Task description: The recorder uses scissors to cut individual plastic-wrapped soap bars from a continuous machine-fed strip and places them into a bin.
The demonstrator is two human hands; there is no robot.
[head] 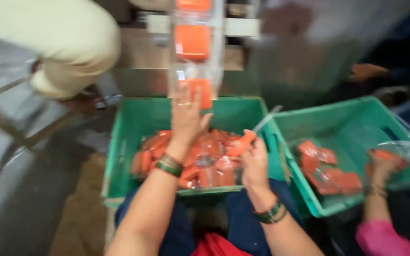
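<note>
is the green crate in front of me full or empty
Partly full: orange sachets cover the floor of the green crate, and its walls rise bare well above them. The left hand reaches over it.

Packing floor of a small factory: a strip of orange sachets (193,42) is feeding down over green crates (119,142) holding loose sachets.

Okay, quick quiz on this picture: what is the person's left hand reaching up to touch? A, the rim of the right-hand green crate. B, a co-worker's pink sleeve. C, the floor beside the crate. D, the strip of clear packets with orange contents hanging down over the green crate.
D: the left hand is raised with its fingers on the lower end of the hanging strip of orange packets, above the green crate.
</note>
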